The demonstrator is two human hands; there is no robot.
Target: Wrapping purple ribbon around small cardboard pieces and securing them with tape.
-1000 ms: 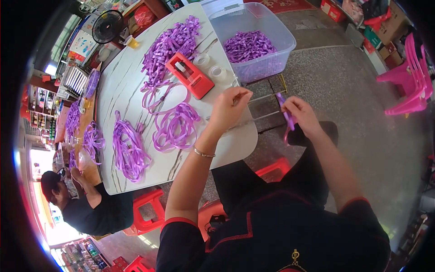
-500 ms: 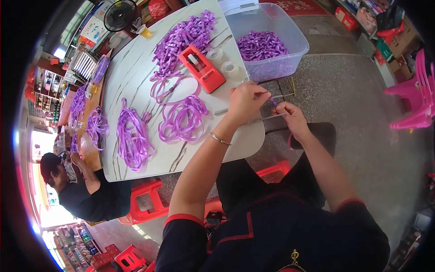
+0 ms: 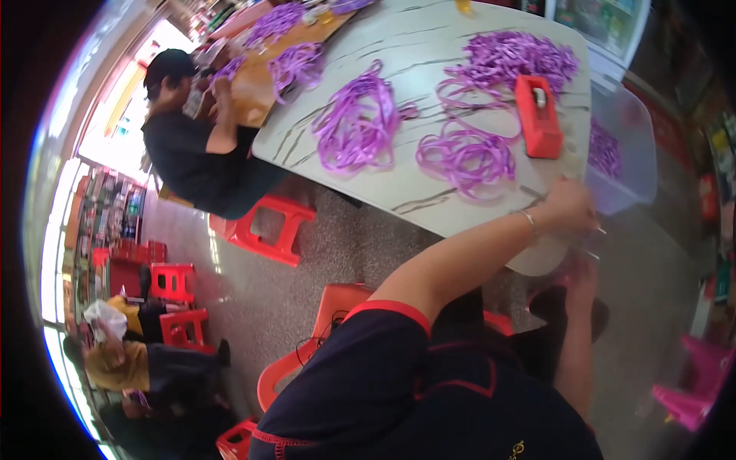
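My left hand (image 3: 571, 205), a bangle on its wrist, is over the table's right corner with its fingers curled in; whatever they hold is hidden. Motion smears my right hand (image 3: 576, 270), just below it off the table edge, so its fingers cannot be made out. A thin metal rod (image 3: 530, 192) shows beside my left hand. Nearby stands a red tape dispenser (image 3: 540, 123). Loose loops of purple ribbon (image 3: 469, 159) lie left of it, and a heap of purple ribbon pieces (image 3: 521, 63) sits behind. Right of the table, a clear plastic bin (image 3: 632, 165) contains more purple pieces.
Another bundle of purple ribbon (image 3: 356, 123) rests on the marble-patterned table (image 3: 414, 199). A person in black (image 3: 203, 146) works at a wooden table on the left. Red stools (image 3: 268, 228) stand on the floor, and another person (image 3: 126, 368) is at lower left.
The view has swung left, so the table and bin appear farther right and more of the room shows. The purple piece between my fingertips is no longer visible; my right hand has blurred.
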